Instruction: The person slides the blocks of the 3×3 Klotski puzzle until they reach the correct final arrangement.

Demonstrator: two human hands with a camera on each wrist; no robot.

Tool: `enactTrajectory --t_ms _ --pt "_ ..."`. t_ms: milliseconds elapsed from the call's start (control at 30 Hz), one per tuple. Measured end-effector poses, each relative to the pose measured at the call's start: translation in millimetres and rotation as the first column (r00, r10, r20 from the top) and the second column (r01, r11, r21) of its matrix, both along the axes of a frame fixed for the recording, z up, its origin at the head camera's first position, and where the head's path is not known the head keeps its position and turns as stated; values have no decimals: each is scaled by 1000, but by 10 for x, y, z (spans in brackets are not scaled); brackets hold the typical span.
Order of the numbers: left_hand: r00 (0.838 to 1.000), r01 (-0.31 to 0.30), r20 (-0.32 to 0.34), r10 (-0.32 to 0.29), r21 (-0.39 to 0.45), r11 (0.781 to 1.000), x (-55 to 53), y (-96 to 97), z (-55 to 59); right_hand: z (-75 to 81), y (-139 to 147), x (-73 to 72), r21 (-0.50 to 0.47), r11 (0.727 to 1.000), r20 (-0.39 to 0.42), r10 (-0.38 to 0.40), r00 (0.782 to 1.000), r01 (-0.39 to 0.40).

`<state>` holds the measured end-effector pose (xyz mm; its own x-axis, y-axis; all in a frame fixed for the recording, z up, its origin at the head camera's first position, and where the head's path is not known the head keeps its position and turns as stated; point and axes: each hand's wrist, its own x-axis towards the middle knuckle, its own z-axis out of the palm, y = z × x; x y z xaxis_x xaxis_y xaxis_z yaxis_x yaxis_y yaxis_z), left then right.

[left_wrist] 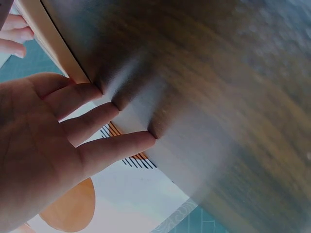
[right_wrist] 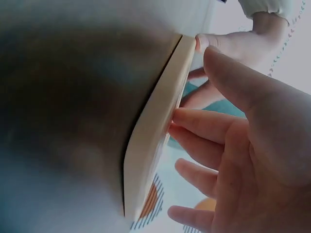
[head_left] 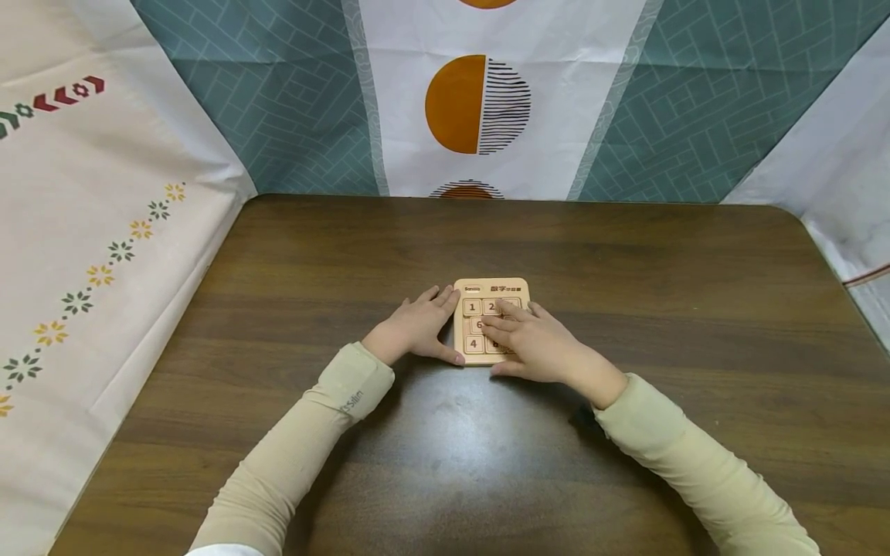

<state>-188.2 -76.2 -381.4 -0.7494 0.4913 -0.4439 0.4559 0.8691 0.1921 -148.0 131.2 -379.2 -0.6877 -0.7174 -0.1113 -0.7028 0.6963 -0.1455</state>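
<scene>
A wooden sliding number puzzle (head_left: 480, 292) lies flat on the table, with numbered tiles in its frame. At its left edge, my left hand (head_left: 419, 324) rests with fingers spread and the thumb by the lower left corner. My right hand (head_left: 538, 345) reaches over the right side with extended fingers, two fingertips on the tiles near the 2 and the 6. The 1 tile (head_left: 472, 307) and 4 tile (head_left: 473, 344) show plainly; the right-hand tiles are partly covered. From the right wrist, the puzzle's pale side (right_wrist: 153, 126) appears edge-on beneath my fingertips.
The brown wooden table (head_left: 334, 255) extends around the puzzle on all sides. Behind it hangs a teal and white patterned cloth (head_left: 556, 100). A cream embroidered cloth (head_left: 90, 232) borders the left, and white cloth (head_left: 848, 177) borders the right.
</scene>
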Motion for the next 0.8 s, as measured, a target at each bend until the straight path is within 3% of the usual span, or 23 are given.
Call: enactTrajectory --t_ms 200,533,800 --pt "1000 0 -3 0 0 1000 -4 1 -6 23 -57 -3 20 1000 24 8 1000 -9" --pt "1000 -5 -6 5 15 1000 0 -11 -18 65 220 48 36 994 -57 -102 993 104" --pt "1000 -10 -7 10 3 1000 -8 2 -37 9 97 48 35 995 -15 -97 995 97"
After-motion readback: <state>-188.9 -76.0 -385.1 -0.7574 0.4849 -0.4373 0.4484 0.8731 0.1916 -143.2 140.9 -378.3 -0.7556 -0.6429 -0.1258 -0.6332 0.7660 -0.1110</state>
